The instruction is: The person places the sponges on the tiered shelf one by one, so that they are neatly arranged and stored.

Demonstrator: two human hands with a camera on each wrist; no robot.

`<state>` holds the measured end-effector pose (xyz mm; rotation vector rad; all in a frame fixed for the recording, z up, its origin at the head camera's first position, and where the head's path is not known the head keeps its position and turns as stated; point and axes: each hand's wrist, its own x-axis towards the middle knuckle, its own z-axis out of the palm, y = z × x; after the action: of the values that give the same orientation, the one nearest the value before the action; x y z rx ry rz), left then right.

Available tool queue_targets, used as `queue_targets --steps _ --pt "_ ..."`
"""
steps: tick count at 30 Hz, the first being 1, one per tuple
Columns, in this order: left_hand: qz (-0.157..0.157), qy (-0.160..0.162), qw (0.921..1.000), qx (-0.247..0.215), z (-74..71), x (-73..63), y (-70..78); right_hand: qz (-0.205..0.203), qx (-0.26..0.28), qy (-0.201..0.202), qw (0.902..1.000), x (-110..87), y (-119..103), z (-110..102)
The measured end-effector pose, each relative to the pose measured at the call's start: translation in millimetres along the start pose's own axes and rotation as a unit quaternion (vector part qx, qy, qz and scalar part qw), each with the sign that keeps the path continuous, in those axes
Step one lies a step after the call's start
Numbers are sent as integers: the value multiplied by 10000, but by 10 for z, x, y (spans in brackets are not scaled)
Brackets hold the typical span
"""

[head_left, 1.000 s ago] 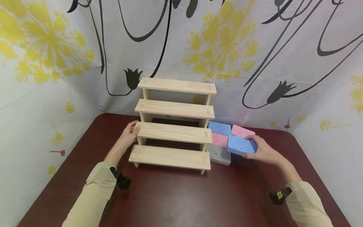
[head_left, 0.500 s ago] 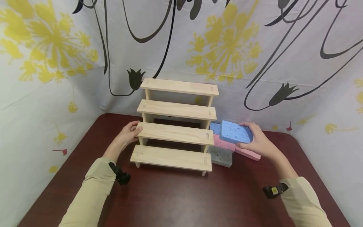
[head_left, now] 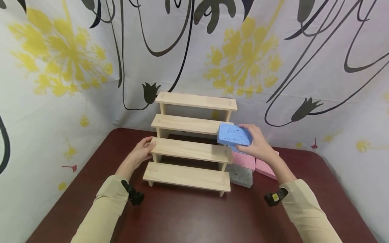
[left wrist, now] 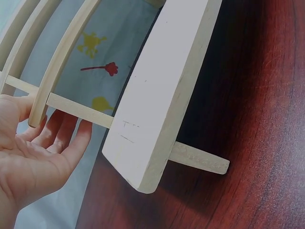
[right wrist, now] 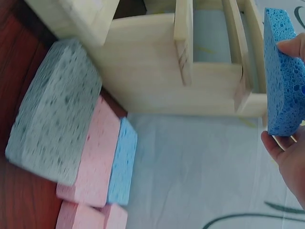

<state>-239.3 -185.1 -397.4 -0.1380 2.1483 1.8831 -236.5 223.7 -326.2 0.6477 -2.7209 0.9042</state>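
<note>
A stepped wooden rack (head_left: 191, 149) with plank shelves stands on the table. My left hand (head_left: 140, 153) grips the left end of its second plank from the bottom; in the left wrist view the fingers (left wrist: 76, 140) reach below that plank. My right hand (head_left: 257, 143) holds a blue sponge (head_left: 233, 134) by its right end, between thumb and fingers. The sponge is raised in front of the right end of the third plank and hides it. In the right wrist view, the sponge (right wrist: 281, 71) is apart from the lower sponges.
On the table right of the rack lie a grey sponge (head_left: 240, 175), a pink sponge (head_left: 244, 161) and another blue sponge (right wrist: 123, 162). More pink sponges (head_left: 265, 168) lie farther right, partly hidden by my right arm. A patterned cloth (head_left: 182, 44) surrounds the table's back and sides.
My right hand has lifted the blue sponge from the sponges on the table and carried it up and left toward the rack. My left hand keeps its hold on the plank.
</note>
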Motion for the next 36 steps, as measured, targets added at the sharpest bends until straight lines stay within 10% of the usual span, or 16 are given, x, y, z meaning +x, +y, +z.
queue_targets --steps 36 --pt "-3 163 9999 -31 37 -45 1 -158 240 -168 9994 488 -493 373"
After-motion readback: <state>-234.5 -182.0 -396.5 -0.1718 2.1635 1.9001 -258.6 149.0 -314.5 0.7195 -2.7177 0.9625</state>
